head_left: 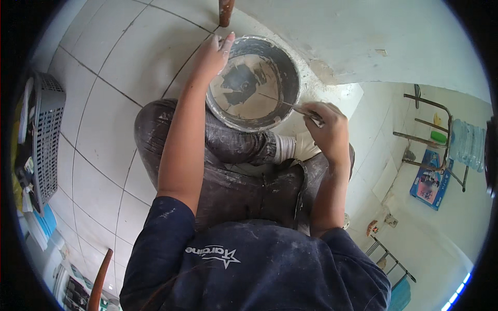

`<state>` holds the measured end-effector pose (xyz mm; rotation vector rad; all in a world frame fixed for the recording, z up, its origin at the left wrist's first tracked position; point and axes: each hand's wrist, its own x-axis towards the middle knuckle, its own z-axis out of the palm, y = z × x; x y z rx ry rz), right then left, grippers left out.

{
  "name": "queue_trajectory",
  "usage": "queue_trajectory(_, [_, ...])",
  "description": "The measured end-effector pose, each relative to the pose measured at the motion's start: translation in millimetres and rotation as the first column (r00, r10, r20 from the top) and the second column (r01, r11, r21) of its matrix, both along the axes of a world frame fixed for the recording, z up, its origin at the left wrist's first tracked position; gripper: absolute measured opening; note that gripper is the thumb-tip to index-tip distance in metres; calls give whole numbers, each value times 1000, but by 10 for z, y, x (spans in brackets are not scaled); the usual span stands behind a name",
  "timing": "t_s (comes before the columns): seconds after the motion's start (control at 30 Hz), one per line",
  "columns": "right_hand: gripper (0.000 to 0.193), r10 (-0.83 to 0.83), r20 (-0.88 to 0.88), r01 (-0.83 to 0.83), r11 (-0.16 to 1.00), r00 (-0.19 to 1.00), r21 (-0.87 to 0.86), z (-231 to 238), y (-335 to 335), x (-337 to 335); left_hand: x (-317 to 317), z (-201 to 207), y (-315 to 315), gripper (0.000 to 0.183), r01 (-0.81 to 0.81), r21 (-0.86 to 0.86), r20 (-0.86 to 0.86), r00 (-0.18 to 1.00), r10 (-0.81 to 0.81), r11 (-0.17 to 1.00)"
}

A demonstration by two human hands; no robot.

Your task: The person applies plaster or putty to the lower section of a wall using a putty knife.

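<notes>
A round dark grey bucket point(291, 67) sits on the floor in front of my crossed legs. Pale, wet plaster-like mix point(262, 106) lies in it, with a dark patch of bottom showing through. My left hand point(213, 54) is closed on the bucket's left rim, its thumb up; some fingers are hidden. At the lower right rim, my right hand point(329, 127) is wrapped round the handle of a thin-bladed tool point(290, 105). The blade appears edge-on and reaches over the rim into the bucket. Its exact kind cannot be made out.
A pale wall point(363, 36) rises close behind the bucket, and a brown wooden leg point(225, 13) stands beyond it. At the left is a grey plastic basket point(45, 140) with things inside. A metal-framed rack point(430, 124), clear bottles point(467, 145) and a blue box point(431, 179) are at the right.
</notes>
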<state>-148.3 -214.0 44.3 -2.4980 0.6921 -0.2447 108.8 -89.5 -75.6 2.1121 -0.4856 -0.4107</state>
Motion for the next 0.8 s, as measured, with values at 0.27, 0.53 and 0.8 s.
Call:
queue_trajectory(0.27, [21, 266, -73, -273, 954, 961, -123, -202, -67, 338, -27, 176, -54, 53, 50, -410, 4, 999, -53, 911])
queue_trajectory(0.53, [20, 201, 15, -196, 966, 979, -169, -53, 91, 270, -67, 264, 2, 52, 98, -343, -107, 984, -142, 934])
queue_trajectory(0.8, [28, 226, 28, -217, 960, 974, -177, -479, 240, 167, -125, 253, -40, 48, 175, -371, -32, 979, -202, 912])
